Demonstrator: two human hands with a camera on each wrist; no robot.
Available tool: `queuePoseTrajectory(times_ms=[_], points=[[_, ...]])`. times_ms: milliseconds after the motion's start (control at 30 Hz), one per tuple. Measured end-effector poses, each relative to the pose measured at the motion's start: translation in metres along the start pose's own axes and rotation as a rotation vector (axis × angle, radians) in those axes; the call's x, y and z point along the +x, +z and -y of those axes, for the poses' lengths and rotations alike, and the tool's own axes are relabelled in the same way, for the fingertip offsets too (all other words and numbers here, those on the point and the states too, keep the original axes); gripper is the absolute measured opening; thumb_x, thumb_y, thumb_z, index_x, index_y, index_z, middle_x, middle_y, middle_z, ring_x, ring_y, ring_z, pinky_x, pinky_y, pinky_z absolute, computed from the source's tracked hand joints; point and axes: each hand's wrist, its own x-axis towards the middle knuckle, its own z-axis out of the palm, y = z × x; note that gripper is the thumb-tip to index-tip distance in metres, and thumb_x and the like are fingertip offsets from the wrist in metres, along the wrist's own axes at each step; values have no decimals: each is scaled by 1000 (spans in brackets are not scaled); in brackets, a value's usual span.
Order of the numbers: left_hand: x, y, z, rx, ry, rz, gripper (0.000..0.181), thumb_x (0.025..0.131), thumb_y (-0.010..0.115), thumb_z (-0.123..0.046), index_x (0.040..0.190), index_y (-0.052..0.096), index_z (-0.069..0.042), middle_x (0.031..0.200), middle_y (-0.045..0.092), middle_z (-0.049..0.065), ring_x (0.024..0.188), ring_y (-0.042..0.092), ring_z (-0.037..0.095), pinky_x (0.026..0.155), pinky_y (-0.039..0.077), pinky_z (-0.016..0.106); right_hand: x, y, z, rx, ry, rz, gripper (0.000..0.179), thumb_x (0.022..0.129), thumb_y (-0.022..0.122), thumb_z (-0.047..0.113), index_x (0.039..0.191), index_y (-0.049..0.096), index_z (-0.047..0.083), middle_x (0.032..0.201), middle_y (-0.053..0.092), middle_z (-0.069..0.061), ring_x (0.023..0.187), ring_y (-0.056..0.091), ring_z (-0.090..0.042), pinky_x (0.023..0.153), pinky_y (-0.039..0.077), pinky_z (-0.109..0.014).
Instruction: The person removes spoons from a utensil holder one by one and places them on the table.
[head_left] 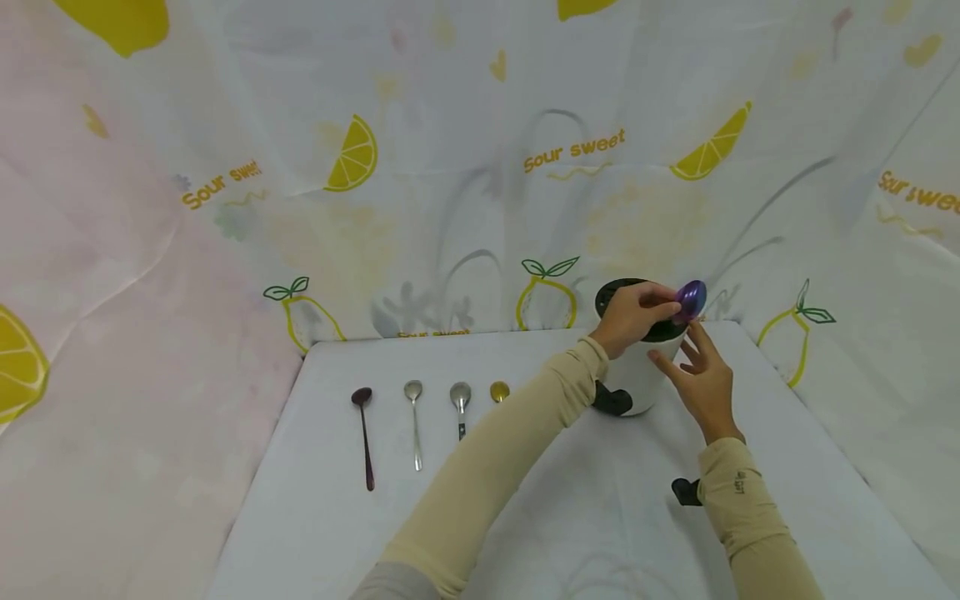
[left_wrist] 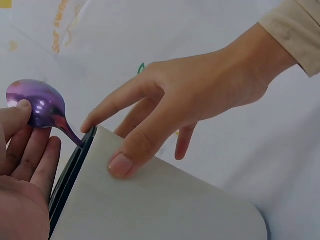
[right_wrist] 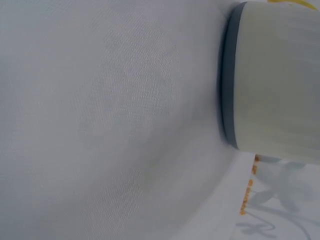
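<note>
My left hand (head_left: 632, 317) pinches a shiny purple spoon (head_left: 691, 300) by its bowl, thumb on one side and fingers on the other. The spoon's thin neck points down into the dark top (left_wrist: 75, 172) of a white container (head_left: 637, 375); the rest of its handle is hidden. Against the container's upper side rests the thumb of my right hand (head_left: 703, 383), and its index fingertip is at the rim beside the spoon. The other right fingers extend loosely past the edge. In the right wrist view only the lower part of the container (right_wrist: 275, 80) shows, not the hand.
Left on the white table (head_left: 315, 433) lie a dark reddish spoon (head_left: 365, 437), a silver spoon (head_left: 415, 425), a spoon with a dark handle (head_left: 461, 408) and a gold spoon (head_left: 499, 390), partly behind the left sleeve. A lemon-print cloth (head_left: 450, 208) hangs behind.
</note>
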Motion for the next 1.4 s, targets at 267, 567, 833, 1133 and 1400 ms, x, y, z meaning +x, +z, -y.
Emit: queuePoseTrajectory(times_ms=[267, 567, 833, 1133, 1400], points=[[-1, -18, 8, 54, 45, 12, 19, 77, 66, -24, 94, 63, -15, 83, 62, -10, 75, 58, -1, 65, 49, 13, -1, 2, 1, -5, 6, -5, 73, 73, 71, 26, 133, 31, 36, 136, 34, 5, 112, 47, -26, 82, 43, -51], [-4, -36, 15, -19, 84, 99, 24, 79, 64, -21, 101, 60, -14, 89, 61, -6, 81, 58, 2, 70, 49, 16, -1, 1, 3, -3, 10, 2, 72, 74, 70, 22, 134, 32, 30, 136, 35, 2, 113, 45, -27, 82, 44, -48], [-17, -45, 1, -81, 94, 122, 22, 81, 62, -14, 102, 59, -8, 92, 61, -2, 84, 59, 5, 74, 49, 18, 1, 2, -5, -30, 5, -4, 74, 73, 71, 26, 135, 31, 29, 135, 36, 3, 111, 47, -25, 80, 44, -48], [-21, -47, -43, -149, 153, 122, 23, 81, 61, -10, 104, 57, -5, 94, 61, 1, 85, 59, 6, 76, 48, 18, 9, 3, -26, -33, 38, 9, 75, 71, 71, 31, 132, 28, 41, 136, 32, 12, 113, 46, -21, 82, 45, -46], [-22, -54, -57, -174, 184, 131, 25, 82, 60, -10, 106, 56, -3, 96, 60, 3, 87, 58, 7, 79, 47, 19, 7, 3, -22, -22, 55, 16, 76, 72, 71, 30, 134, 27, 39, 137, 31, 10, 114, 45, -23, 82, 44, -48]])
